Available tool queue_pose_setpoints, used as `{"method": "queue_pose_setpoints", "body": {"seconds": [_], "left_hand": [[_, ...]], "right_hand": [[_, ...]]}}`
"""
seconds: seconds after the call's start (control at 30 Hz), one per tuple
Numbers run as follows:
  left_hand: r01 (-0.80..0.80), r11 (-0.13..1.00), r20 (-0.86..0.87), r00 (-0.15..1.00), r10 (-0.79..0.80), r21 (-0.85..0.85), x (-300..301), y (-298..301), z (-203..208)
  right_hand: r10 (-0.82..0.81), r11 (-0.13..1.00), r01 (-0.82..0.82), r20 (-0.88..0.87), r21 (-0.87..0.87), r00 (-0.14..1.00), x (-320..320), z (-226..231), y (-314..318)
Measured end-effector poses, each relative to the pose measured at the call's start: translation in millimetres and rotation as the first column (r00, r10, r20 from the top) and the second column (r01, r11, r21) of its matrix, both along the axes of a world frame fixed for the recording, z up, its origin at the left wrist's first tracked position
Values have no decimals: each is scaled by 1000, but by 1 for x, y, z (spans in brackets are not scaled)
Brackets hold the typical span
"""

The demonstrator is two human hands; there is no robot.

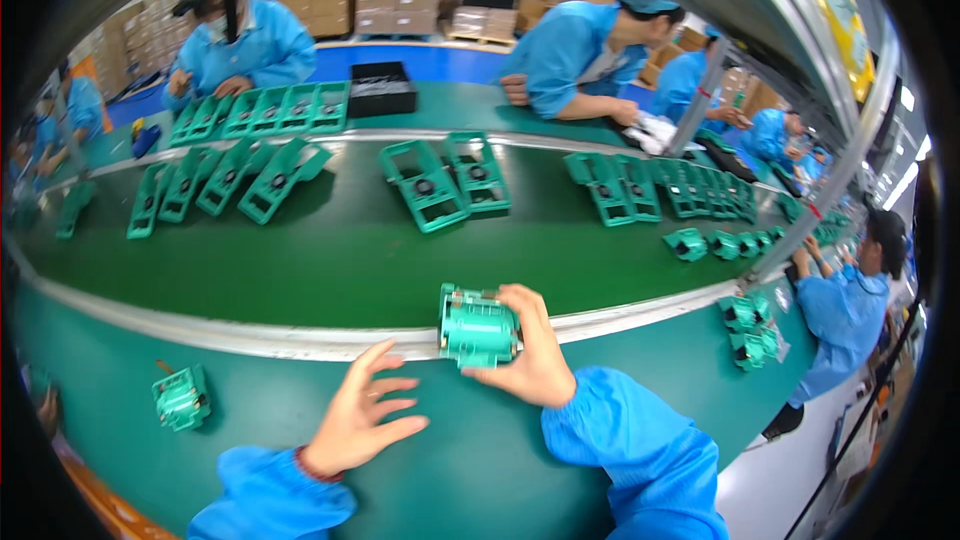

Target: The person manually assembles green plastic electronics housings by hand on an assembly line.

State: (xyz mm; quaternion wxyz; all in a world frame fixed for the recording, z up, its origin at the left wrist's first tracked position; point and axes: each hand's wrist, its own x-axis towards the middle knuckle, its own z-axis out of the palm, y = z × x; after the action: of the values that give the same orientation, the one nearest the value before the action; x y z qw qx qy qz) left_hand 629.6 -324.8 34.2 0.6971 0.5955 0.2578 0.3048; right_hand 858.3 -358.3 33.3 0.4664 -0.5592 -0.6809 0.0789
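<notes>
A green plastic housing [478,328] with a ribbed, rounded middle is gripped in my right hand [532,355], thumb at its lower edge and fingers along its right side. It is held up in front of the conveyor's pale metal rail. To its left, my left hand [366,410] is empty, its fingers spread and the palm turned toward the housing without touching it. A similar green housing [182,399] rests on the green bench at the left, a brownish strip sticking out at its top.
Across the rail, a dark green conveyor belt [330,275] carries several green frames [424,186] and smaller housings [686,244]. More green housings [750,330] sit on the bench at right. Slanting metal posts [820,210] rise there. Co-workers in blue [585,55] work opposite and at right.
</notes>
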Motion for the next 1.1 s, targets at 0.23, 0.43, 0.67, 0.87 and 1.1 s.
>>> {"method": "queue_pose_setpoints", "body": {"seconds": [0.23, 0.43, 0.67, 0.87, 1.1], "left_hand": [[82, 985, 288, 957, -35, -151, 5, -1, -12], [38, 988, 325, 945, 14, -152, 7, 1, -25], [-21, 952, 350, 927, 133, -305, 6, 1, -17], [7, 955, 349, 931, 102, -297, 12, -2, -19], [18, 968, 378, 922, 81, -251, 19, -5, -25]], "right_hand": [[155, 988, -156, 90, 8, 984, -35, -3, -20], [203, 979, -202, 80, -17, 976, -34, -10, -18], [205, 784, -620, -938, -14, 280, -30, -15, -21], [-49, 698, -712, -997, -79, 63, -19, -22, -25], [-53, 686, -727, -999, -35, -2, -16, -16, -27]]}}
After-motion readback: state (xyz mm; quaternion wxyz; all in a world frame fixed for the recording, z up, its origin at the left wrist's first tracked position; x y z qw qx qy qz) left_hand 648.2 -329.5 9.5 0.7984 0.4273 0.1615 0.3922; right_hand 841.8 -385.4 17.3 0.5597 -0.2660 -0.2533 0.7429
